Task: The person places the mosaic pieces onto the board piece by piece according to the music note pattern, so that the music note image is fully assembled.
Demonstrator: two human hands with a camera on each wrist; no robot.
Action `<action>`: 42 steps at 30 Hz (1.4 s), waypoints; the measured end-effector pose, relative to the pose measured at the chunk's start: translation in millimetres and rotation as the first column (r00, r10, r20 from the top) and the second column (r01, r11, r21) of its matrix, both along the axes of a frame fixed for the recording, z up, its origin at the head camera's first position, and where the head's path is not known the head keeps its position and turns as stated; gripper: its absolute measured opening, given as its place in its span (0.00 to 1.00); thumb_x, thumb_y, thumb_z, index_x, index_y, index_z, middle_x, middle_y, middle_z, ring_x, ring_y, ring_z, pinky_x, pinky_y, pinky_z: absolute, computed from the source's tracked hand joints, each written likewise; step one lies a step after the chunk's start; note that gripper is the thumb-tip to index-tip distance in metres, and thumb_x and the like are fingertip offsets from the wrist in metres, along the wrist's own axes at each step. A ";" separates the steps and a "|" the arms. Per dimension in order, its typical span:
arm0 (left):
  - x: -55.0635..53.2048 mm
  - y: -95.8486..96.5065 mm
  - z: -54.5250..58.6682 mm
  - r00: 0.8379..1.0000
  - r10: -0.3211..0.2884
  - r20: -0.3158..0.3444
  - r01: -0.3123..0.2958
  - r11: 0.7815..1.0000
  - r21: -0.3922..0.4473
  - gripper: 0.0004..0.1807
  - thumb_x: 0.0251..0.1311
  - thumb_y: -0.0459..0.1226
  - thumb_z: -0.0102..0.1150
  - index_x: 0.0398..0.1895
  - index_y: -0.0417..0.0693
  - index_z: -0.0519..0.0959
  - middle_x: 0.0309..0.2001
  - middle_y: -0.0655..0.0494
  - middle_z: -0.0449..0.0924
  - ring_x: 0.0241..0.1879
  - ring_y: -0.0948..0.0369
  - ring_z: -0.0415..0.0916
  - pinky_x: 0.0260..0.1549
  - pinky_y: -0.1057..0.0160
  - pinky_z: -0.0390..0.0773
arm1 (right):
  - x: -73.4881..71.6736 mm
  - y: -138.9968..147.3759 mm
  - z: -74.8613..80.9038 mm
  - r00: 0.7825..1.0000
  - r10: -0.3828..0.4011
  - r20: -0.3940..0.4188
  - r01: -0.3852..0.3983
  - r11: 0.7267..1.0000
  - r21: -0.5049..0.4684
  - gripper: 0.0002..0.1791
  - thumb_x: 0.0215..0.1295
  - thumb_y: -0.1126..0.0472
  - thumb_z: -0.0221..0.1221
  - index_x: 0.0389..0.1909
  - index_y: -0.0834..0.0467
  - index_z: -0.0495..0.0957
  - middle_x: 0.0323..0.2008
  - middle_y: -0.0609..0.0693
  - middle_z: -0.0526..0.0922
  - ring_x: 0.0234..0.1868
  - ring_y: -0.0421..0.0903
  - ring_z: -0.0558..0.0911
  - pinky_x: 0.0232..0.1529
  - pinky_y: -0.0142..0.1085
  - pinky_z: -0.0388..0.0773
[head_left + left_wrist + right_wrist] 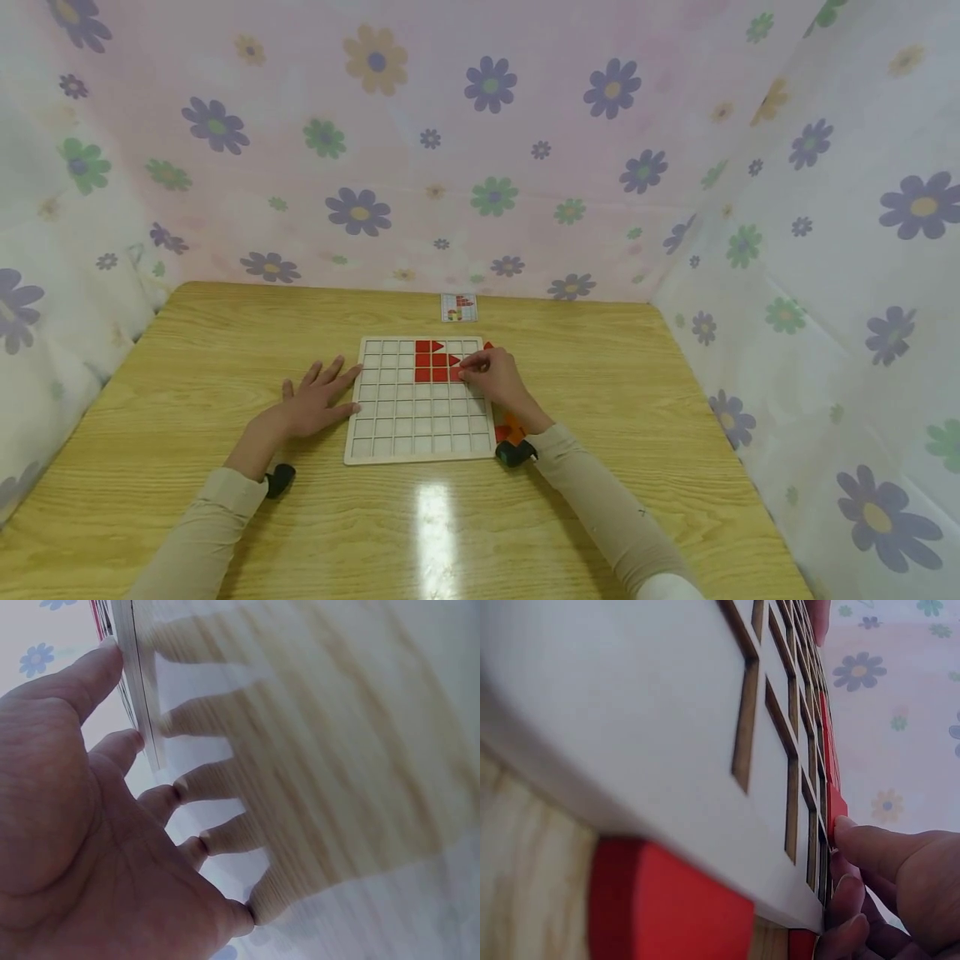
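Observation:
A wooden grid board (408,429) lies flat on the table. Red square tiles (423,361) and red pointed tiles (437,346) fill several cells in its upper right part. My left hand (318,404) rests spread out at the board's left edge; in the left wrist view its thumb and index fingertip touch the side of the board. My right hand (495,379) reaches over the board's right edge. Between its thumb and fingers it pinches a red tile (836,811) at the end of the lowest red row. Its fingers partly hide this tile.
A small picture card (458,307) with a red and yellow pattern lies behind the board. Orange pieces (514,428) and a red piece (682,904) lie along the board's right side, partly behind my right wrist. Flowered cloth (427,167) hangs around the table.

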State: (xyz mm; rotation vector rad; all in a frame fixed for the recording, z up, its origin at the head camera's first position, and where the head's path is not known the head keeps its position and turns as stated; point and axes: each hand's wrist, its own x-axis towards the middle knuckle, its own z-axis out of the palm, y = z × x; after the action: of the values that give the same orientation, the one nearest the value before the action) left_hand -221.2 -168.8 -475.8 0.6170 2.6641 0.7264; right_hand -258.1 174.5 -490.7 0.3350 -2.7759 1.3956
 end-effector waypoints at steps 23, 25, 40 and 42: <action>3.5 -3.5 5.4 1.000 0.006 0.001 -0.006 1.000 0.009 0.40 0.75 0.54 0.51 0.82 0.48 0.53 0.81 0.34 0.39 0.77 0.28 0.30 0.60 0.16 0.31 | -3.8 8.3 6.7 0.996 -0.045 -0.071 0.039 0.996 -0.082 0.08 0.70 0.65 0.63 0.41 0.65 0.88 0.36 0.57 0.88 0.29 0.46 0.81 0.31 0.32 0.76; 3.9 -4.1 5.1 1.000 0.005 -0.001 -0.005 1.000 0.011 0.40 0.75 0.54 0.51 0.82 0.48 0.53 0.81 0.34 0.39 0.77 0.28 0.30 0.59 0.16 0.31 | -5.5 13.2 6.9 0.994 -0.071 -0.079 0.062 0.992 -0.111 0.08 0.70 0.67 0.62 0.44 0.66 0.87 0.38 0.59 0.87 0.28 0.49 0.83 0.30 0.31 0.78; -0.9 -0.7 -1.7 1.000 0.018 0.008 -0.018 1.000 -0.010 0.40 0.76 0.54 0.50 0.83 0.50 0.51 0.81 0.36 0.37 0.77 0.29 0.28 0.60 0.16 0.30 | -8.4 37.3 0.0 0.972 -0.217 0.085 0.219 0.975 -0.021 0.13 0.67 0.70 0.61 0.51 0.68 0.83 0.47 0.63 0.84 0.48 0.58 0.83 0.52 0.49 0.82; -0.8 -0.7 -1.6 1.000 0.019 0.007 -0.019 1.000 -0.007 0.40 0.76 0.54 0.50 0.83 0.49 0.51 0.81 0.35 0.37 0.77 0.29 0.28 0.60 0.16 0.30 | -7.9 38.8 0.7 0.970 -0.221 0.102 0.223 0.975 -0.008 0.12 0.66 0.70 0.62 0.49 0.67 0.83 0.45 0.62 0.85 0.46 0.57 0.83 0.51 0.48 0.82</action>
State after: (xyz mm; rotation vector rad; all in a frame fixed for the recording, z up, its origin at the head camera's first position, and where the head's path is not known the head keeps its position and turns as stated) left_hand -221.9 -169.5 -477.4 0.5865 2.6686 0.7224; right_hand -266.0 213.2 -490.0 -0.0475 -2.7693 1.4198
